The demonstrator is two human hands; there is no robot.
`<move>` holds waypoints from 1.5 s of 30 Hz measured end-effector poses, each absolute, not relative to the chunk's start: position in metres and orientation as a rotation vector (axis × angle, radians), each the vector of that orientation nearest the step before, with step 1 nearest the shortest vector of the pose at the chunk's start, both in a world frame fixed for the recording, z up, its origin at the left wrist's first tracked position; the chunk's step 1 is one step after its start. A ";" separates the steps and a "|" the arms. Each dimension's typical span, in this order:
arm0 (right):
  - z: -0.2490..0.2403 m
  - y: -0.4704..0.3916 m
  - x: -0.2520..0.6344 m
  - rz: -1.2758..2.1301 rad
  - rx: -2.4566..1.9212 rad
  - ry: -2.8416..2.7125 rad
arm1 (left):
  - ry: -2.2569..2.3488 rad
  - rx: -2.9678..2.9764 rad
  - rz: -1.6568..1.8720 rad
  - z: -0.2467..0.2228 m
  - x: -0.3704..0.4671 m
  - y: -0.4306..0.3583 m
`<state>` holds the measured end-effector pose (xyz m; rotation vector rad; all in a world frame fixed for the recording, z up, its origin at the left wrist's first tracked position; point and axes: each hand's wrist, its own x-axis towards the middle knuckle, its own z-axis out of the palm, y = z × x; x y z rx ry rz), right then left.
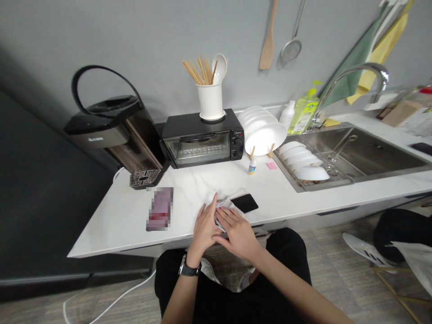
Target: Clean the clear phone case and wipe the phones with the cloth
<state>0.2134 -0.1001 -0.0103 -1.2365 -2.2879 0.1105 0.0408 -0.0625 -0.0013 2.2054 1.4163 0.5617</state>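
Both hands meet at the front edge of the white counter (189, 184), around a crumpled pale cloth or tissue (222, 208). My left hand (204, 227), with a dark watch on the wrist, is on the cloth's left side, thumb and fingers apart, the cloth between it and the other hand. My right hand (238, 231) lies over the cloth with its fingers pressed onto it. Just right of the cloth is a black phone (245, 203). A blurred-out purple item (160, 209) rests to the left. Behind the phone stands a small white bottle (252, 166).
At the back are a water dispenser (118, 135), a toaster oven (202, 139), a utensil holder (211, 101) and racked plates (265, 135). Bowls (303, 159) stand by the sink (378, 148) at right. Another person's leg (401, 229) shows at far right.
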 end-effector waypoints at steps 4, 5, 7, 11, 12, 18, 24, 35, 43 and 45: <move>-0.010 -0.093 0.258 0.068 -1.336 -2.237 | 1.403 2.201 0.606 0.002 0.042 -0.063; -0.011 -0.089 0.271 0.022 -1.410 -2.194 | 1.398 2.191 0.627 0.003 0.043 -0.063; -0.012 -0.086 0.282 -0.057 -1.526 -2.117 | 1.392 2.168 0.653 0.004 0.044 -0.061; -0.014 -0.094 0.241 -0.011 -1.436 -2.171 | 1.412 2.159 0.629 0.001 0.044 -0.059; -0.014 -0.097 0.228 0.035 -1.371 -2.210 | 1.417 2.160 0.612 0.001 0.043 -0.059; -0.012 -0.090 0.261 0.070 -1.309 -2.262 | 1.405 2.165 0.602 0.004 0.042 -0.062; -0.009 -0.086 0.277 0.024 -1.324 -2.312 | 1.397 2.178 0.618 0.005 0.045 -0.061; -0.008 -0.080 0.307 -0.024 -1.420 -2.253 | 1.391 2.177 0.632 0.004 0.046 -0.061; -0.011 -0.101 0.215 0.211 -1.127 -2.318 | 1.405 2.129 0.541 0.004 0.041 -0.060; -0.011 -0.098 0.228 0.215 -1.114 -2.312 | 1.396 2.119 0.546 0.007 0.040 -0.061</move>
